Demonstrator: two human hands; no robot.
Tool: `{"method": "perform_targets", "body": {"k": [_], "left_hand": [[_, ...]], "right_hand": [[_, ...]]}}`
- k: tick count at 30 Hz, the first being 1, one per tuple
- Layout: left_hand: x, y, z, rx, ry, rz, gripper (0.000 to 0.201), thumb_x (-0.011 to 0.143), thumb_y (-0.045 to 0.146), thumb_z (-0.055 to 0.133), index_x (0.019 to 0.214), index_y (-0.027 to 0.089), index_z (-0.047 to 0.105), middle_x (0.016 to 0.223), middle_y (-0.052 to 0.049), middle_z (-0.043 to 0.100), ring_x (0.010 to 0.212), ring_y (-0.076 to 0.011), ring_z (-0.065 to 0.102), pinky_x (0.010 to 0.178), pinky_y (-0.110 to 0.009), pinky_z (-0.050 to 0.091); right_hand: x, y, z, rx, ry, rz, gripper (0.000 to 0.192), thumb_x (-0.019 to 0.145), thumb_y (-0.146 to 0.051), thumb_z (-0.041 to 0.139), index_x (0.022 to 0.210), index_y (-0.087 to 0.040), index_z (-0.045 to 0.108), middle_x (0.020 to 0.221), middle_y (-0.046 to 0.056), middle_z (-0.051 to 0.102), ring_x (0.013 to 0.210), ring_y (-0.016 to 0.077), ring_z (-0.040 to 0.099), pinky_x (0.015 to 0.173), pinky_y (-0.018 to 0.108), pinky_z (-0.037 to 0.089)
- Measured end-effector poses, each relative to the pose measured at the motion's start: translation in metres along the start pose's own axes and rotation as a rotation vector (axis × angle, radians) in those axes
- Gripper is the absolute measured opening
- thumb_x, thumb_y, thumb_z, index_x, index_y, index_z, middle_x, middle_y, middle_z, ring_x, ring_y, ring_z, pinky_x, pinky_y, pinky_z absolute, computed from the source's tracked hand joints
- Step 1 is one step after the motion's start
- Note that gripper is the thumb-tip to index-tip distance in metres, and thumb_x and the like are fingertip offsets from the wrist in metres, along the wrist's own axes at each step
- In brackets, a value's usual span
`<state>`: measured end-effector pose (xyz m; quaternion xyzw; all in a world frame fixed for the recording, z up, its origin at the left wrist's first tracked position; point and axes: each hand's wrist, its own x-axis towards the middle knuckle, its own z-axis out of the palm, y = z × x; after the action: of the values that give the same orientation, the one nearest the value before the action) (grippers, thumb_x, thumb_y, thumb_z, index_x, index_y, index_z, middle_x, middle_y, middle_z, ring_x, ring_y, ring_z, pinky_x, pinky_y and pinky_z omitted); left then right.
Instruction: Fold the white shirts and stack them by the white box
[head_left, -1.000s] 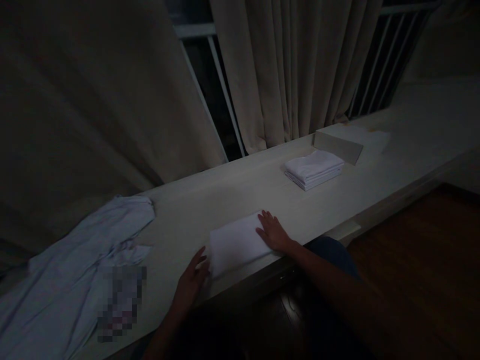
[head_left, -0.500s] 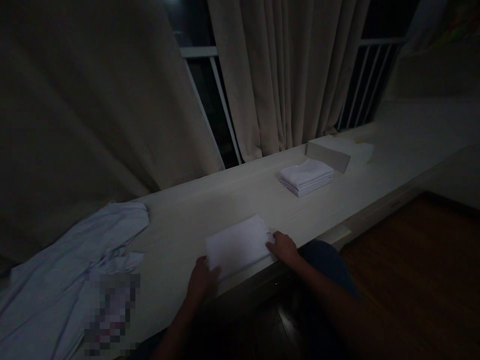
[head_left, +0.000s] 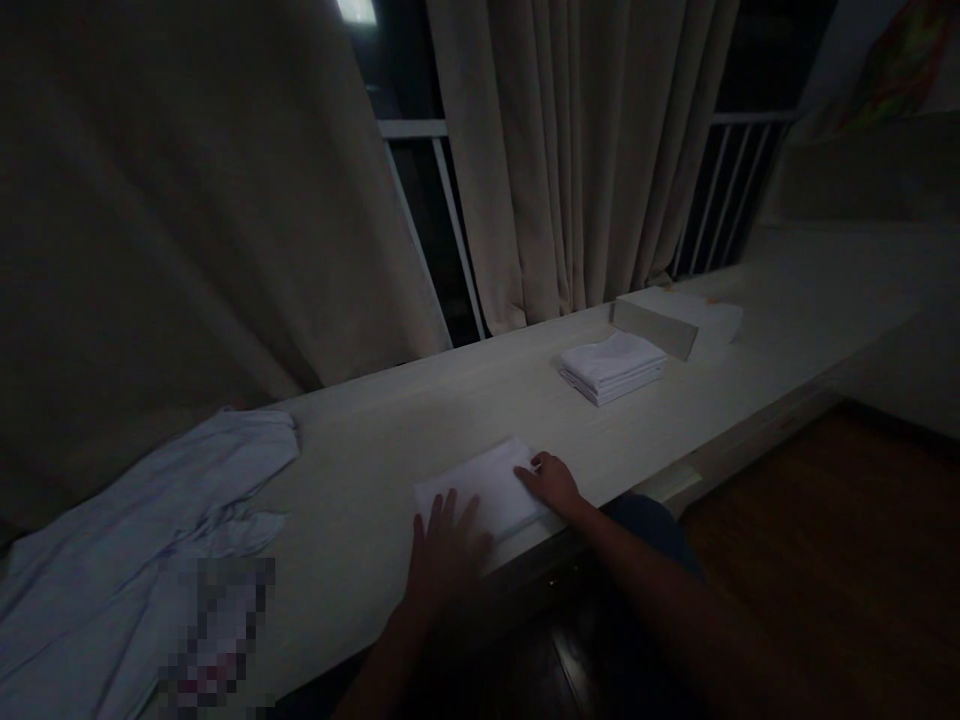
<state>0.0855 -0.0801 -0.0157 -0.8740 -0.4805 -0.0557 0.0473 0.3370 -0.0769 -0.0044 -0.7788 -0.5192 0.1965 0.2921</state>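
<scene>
**Two hands press a folded white cloth flat on a dim window ledge**

A folded white cloth [head_left: 484, 487] lies at the near edge of a long pale ledge [head_left: 375, 440], its long axis running from lower left to upper right, roughly in line with the ledge's front edge. The left hand [head_left: 444, 548] rests palm down on the cloth's near-left end, fingers spread and pointing away from the person, gripping nothing. The right hand [head_left: 553, 481] lies on the cloth's right end with fingers pointing left; in the poor light it appears flat rather than clenched. Both forearms reach up from the lower edge of the view. Farther right along the ledge sits a stack of folded white cloths [head_left: 613, 366] beside a pale box [head_left: 654, 326]. A crumpled light-blue garment [head_left: 142, 500] sprawls at the left, before drawn curtains [head_left: 570, 150].
</scene>
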Motion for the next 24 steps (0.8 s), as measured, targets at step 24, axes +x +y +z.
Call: {"method": "perform_targets", "body": {"k": [24], "left_hand": [[0.008,-0.04,-0.024,-0.845,0.017,-0.634,0.064,0.084,0.056,0.047,0.129,0.011,0.054,0.137,-0.02,0.054,0.126,-0.0314,0.052,0.1,-0.046,0.044]], "right_hand": [[-0.017,0.003,-0.004,-0.154,-0.052,0.07,0.055,0.091,-0.056,0.047,0.111,-0.006,0.06,0.112,0.024,0.065,0.103,0.0301,0.064,0.084,0.036,0.047]]}}
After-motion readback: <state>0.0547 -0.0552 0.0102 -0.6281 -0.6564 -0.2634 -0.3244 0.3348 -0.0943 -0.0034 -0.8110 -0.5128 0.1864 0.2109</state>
